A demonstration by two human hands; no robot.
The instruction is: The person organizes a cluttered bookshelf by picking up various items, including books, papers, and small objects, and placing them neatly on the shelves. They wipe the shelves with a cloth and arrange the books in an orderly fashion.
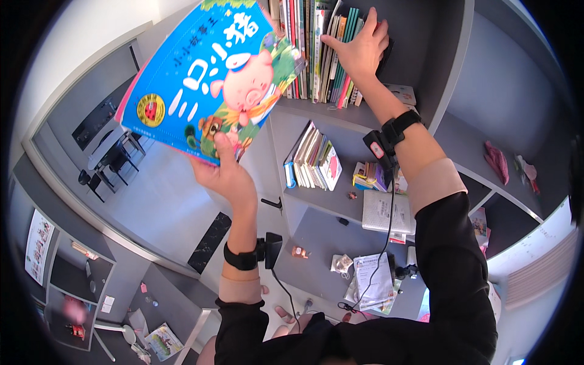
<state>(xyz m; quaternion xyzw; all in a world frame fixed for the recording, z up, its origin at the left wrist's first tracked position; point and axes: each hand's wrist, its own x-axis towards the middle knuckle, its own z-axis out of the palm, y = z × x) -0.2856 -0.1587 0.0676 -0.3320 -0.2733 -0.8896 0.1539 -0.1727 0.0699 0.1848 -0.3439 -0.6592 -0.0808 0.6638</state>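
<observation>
My left hand grips the lower edge of a blue children's picture book, thumb on the front cover. A cartoon pig and large writing fill that cover, and the book is tilted in front of the upper shelf. My right hand is raised at the right part of a row of upright books. Its thumb and fingers are spread across the books, and its fingertips partly cover those at the end. Whether it presses on them is hard to tell.
A lower shelf bears leaning books, a small stack of booklets and a silvery packet. On the desk lie papers and a small bottle. Cables hang from both wrist straps. A glass partition stands left.
</observation>
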